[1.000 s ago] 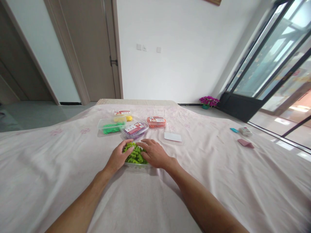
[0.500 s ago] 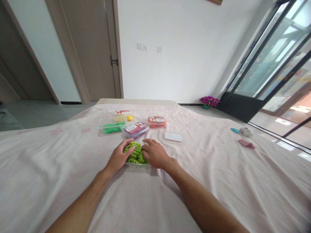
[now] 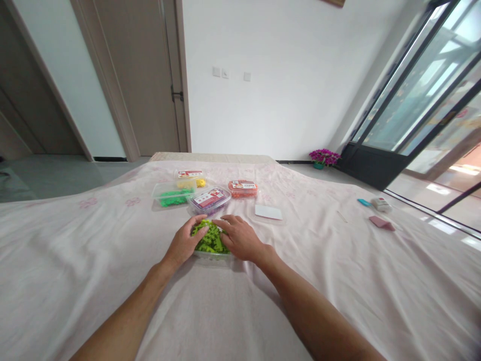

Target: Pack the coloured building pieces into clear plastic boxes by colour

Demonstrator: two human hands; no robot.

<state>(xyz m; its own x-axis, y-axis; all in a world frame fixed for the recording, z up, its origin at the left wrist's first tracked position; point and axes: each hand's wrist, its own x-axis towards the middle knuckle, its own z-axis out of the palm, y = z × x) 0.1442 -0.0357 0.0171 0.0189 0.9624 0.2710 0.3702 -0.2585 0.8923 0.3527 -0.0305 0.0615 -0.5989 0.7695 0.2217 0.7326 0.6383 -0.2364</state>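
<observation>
Just in front of me stands a clear plastic box, filled with small light-green pieces whose exact kind is too small to tell. My left hand is wrapped round the box's left side, its thumb lying over the pieces. From the right, my right hand reaches over the box's other side. Its index finger is stretched out across the top of the pieces, and the other fingers are apart; I see nothing held in it. A lidded box of purple pieces lies right behind the green one.
Behind are boxes with green pieces, yellow pieces and orange-red pieces. A clear lid with a white label lies to the right. Farther right on the pale bedsheet are a pink cloth and a small white object.
My right index finger has straightened and moved left over the light-green pieces. My left hand and the boxes stay where they were.
</observation>
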